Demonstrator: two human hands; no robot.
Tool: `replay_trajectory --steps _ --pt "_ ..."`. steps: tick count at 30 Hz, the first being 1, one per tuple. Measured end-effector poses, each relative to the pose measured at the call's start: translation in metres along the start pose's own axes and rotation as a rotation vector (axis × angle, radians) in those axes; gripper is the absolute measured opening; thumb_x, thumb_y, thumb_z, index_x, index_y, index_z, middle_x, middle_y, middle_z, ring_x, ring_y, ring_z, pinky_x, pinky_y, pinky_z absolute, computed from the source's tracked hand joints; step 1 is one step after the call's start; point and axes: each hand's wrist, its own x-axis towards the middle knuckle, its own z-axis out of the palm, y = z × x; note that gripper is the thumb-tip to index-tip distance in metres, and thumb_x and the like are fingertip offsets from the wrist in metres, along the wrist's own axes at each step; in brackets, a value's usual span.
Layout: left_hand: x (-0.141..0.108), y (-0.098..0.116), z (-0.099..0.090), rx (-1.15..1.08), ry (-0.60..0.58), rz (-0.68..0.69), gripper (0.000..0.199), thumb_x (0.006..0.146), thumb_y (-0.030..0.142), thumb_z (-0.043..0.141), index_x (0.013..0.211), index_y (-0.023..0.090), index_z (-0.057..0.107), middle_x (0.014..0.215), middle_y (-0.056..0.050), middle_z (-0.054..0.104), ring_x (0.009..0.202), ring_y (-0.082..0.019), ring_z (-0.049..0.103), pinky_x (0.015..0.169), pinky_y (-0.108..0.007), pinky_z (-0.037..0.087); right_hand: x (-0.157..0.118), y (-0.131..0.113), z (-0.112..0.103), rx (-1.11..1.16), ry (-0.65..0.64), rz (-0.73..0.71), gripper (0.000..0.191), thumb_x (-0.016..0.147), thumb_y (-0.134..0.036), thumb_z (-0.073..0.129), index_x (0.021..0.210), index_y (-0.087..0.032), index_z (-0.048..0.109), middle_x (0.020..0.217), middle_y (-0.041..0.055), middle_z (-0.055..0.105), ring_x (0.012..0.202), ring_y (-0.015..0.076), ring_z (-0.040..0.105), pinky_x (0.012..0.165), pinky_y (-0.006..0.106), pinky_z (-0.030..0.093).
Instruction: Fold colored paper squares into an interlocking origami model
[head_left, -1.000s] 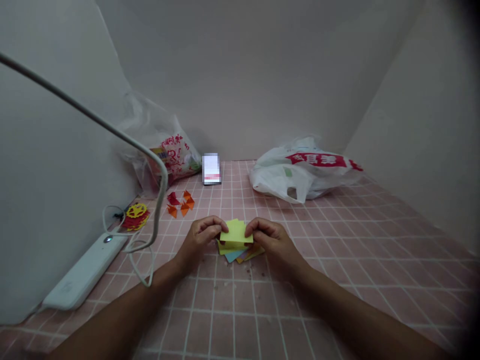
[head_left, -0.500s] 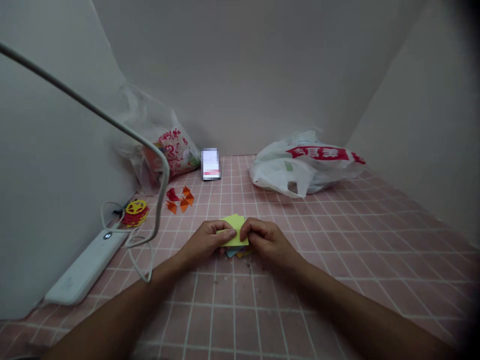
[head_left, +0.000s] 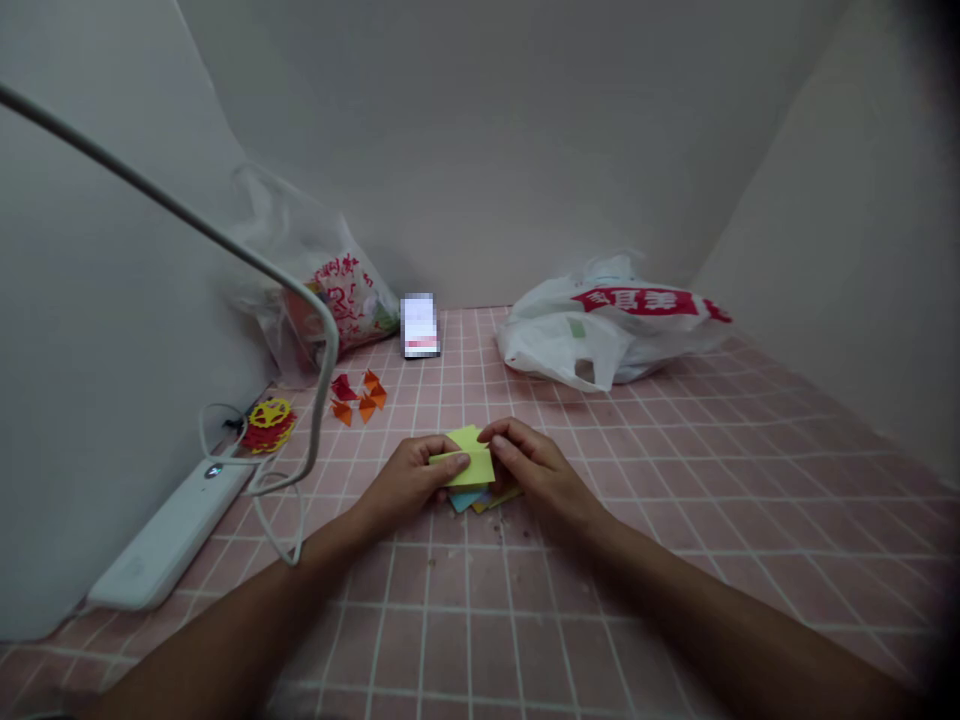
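My left hand [head_left: 409,480] and right hand [head_left: 529,468] — fingers pinching a yellow sheet [head_left: 470,465], coloured sheets [head_left: 474,499] beneath — on the pink bench [head_left: 675,500].

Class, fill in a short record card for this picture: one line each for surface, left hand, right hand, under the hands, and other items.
surface: pink tiled table
left hand: pinches yellow paper at its left edge
right hand: grips the same sheet from the right
under the hands: stack of coloured paper squares
other items: two plastic bags, orange folded pieces, red and yellow cut-outs, white power strip
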Motion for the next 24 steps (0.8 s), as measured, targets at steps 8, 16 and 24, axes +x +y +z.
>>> replay_trajectory --steps 8,16,24 --pt "-0.0032 0.002 0.0012 0.132 -0.015 0.023 0.033 0.082 0.047 0.06 0.073 0.016 0.059 0.05 0.006 0.048 0.043 -0.007 0.038 0.043 -0.019 0.026 -0.0017 -0.0047 0.0031 -0.009 -0.07 0.026 0.023 0.087 -0.04 0.058 0.079 -0.017 0.056 0.064 -0.0033 0.05 0.053 0.0099 0.043 0.05 0.023 0.034" --pt "-0.0048 0.0031 0.0021 0.191 -0.043 0.036 0.031 0.083 0.045 0.059 0.073 0.016 0.059 0.05 0.006 0.048 0.045 -0.008 0.039 0.046 -0.02 0.027 -0.0062 -0.01 0.0054 -0.121 -0.03 0.129 0.018 0.085 -0.031 0.058 0.072 -0.019 0.055 0.05 -0.0058 0.047 0.041 0.008 0.039 0.042 0.021 0.026" --pt "-0.0031 0.0011 0.0009 0.177 -0.053 0.022 0.031 0.084 0.045 0.059 0.074 0.016 0.06 0.051 0.005 0.048 0.045 -0.008 0.04 0.046 -0.02 0.027 -0.005 -0.0085 0.0052 -0.048 -0.037 0.174 0.019 0.084 -0.033 0.058 0.072 -0.02 0.053 0.044 -0.0062 0.048 0.034 0.0071 0.038 0.035 0.019 0.025"
